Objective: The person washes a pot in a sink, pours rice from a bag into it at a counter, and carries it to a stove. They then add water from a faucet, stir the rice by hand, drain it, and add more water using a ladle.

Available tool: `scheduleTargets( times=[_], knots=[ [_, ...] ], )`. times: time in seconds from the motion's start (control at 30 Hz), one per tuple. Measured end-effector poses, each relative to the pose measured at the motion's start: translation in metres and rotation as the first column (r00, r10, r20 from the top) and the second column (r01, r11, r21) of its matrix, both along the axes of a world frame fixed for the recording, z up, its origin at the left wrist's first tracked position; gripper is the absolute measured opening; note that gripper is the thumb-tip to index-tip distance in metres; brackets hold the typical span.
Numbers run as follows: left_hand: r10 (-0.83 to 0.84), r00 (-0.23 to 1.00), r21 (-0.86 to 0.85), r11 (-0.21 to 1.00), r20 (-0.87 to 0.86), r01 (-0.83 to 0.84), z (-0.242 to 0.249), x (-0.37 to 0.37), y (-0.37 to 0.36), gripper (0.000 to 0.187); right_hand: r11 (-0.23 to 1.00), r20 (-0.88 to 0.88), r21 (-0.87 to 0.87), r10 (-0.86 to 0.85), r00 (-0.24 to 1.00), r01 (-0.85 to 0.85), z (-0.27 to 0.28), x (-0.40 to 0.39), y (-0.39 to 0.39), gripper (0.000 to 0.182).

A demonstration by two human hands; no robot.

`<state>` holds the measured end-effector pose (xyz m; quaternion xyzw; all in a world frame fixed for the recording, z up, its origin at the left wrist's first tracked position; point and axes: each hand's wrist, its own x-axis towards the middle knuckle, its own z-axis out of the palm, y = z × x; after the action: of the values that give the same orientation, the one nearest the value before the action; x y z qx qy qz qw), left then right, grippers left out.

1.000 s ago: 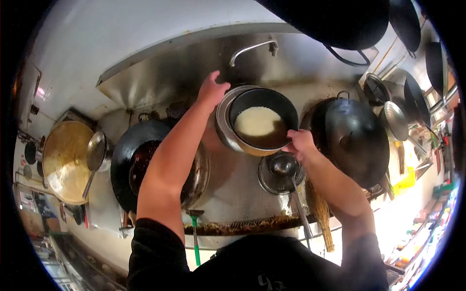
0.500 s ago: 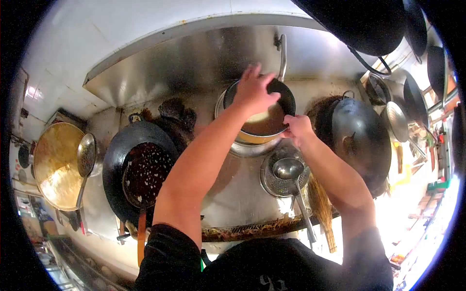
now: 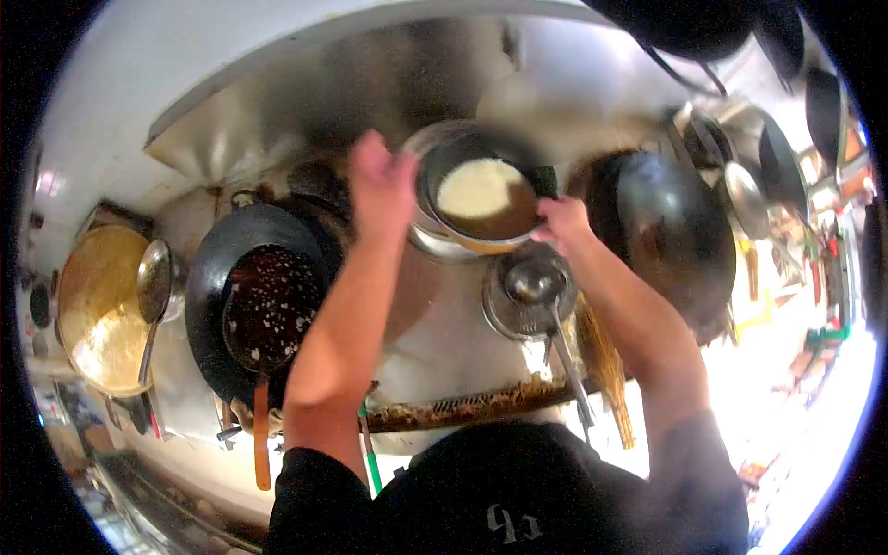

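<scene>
A round, dark-walled pan (image 3: 437, 190) holds a pale, cream-coloured mass with brown around it. It rests over a shiny metal pot (image 3: 435, 242) on the steel counter. At the pan's right rim, my right hand (image 3: 564, 225) is closed on the edge. To the left of the pan my left hand (image 3: 379, 190) is up in the air, blurred, thumb apart from the fingers and nothing visible in it. Just below the pan stand a perforated strainer (image 3: 499, 310) and a metal ladle (image 3: 535, 280).
On the left is a black wok (image 3: 208, 305), with a wooden-handled pan (image 3: 262, 435) of dark liquid in it. Farther left stand a brass-coloured round lid (image 3: 102, 314) and a skimmer (image 3: 154, 277). On the right are another wok (image 3: 671, 240) and a bamboo brush (image 3: 606, 379). Pans hang overhead (image 3: 684, 23).
My left hand has swung left, away from above the pan, uncovering the pale contents. My right hand stays on the rim. The whole view has shifted slightly.
</scene>
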<state>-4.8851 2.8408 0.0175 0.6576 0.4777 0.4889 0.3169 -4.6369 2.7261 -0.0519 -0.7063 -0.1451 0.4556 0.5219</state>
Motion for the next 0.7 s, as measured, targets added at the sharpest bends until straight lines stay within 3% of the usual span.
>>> scheduleTargets(
  times=[0.03,0.07,0.1,0.13,0.17,0.2,0.23,0.3,0.33,0.4,0.53,0.6,0.7],
  knots=[
    [-0.026,0.992,0.108,0.993,-0.122,0.04,0.04,-0.016,0.0,0.019,0.999,-0.002,-0.044,0.003,1.0,-0.003,-0.003,0.001,-0.001,0.023],
    [-0.031,0.975,0.207,0.978,0.219,-0.015,0.079,-0.017,-0.017,0.013,1.0,-0.034,-0.015,-0.006,0.999,0.005,-0.013,0.004,-0.002,0.027],
    [0.278,0.903,0.543,0.838,-0.327,-0.061,0.106,-0.038,-0.029,0.014,0.998,-0.017,-0.054,-0.018,1.0,0.017,-0.01,0.002,-0.002,0.025],
    [0.77,0.487,0.873,0.486,-0.412,-0.031,0.133,-0.059,-0.041,0.022,0.997,0.03,-0.074,-0.011,0.999,0.013,-0.021,0.004,0.001,0.022],
    [0.831,0.492,0.939,0.336,-0.26,-0.071,0.166,-0.076,-0.051,0.022,0.995,0.019,-0.053,-0.082,0.996,0.083,-0.014,-0.003,0.0,0.02],
    [0.665,0.731,0.941,0.325,-0.154,-0.098,0.193,-0.086,-0.065,0.022,0.993,-0.021,-0.019,-0.114,0.993,0.114,-0.018,-0.004,0.001,0.02],
    [-0.1,0.99,0.898,0.438,0.104,-0.05,0.216,-0.079,-0.086,0.022,0.995,-0.005,0.014,-0.098,0.995,0.098,-0.019,-0.003,-0.001,0.021],
    [-0.327,0.933,0.927,0.373,0.15,-0.018,0.225,-0.08,-0.116,0.022,0.998,0.079,-0.024,-0.051,0.996,0.053,-0.018,-0.002,0.0,0.027],
    [-0.359,0.923,0.941,0.339,0.14,-0.011,0.227,-0.079,-0.127,0.023,0.991,0.072,0.07,-0.115,0.991,0.11,-0.028,-0.005,0.001,0.031],
    [-0.38,0.918,0.951,0.308,0.118,0.005,0.228,-0.082,-0.142,0.023,0.999,0.074,-0.03,0.015,0.997,-0.013,-0.041,0.005,0.008,0.032],
    [-0.347,0.927,0.947,0.32,0.142,-0.025,0.22,-0.096,-0.165,0.023,0.996,0.191,-0.039,0.082,0.978,-0.076,-0.044,0.009,0.018,0.03],
    [-0.324,0.934,0.945,0.325,0.148,-0.037,0.22,-0.104,-0.174,0.023,0.999,0.051,0.031,0.01,0.999,-0.012,-0.024,-0.001,0.005,0.019],
    [-0.307,0.94,0.945,0.324,0.148,-0.043,0.224,-0.11,-0.186,0.024,0.998,0.004,-0.011,0.066,0.998,-0.066,-0.02,-0.002,0.004,0.02]
  ],
)
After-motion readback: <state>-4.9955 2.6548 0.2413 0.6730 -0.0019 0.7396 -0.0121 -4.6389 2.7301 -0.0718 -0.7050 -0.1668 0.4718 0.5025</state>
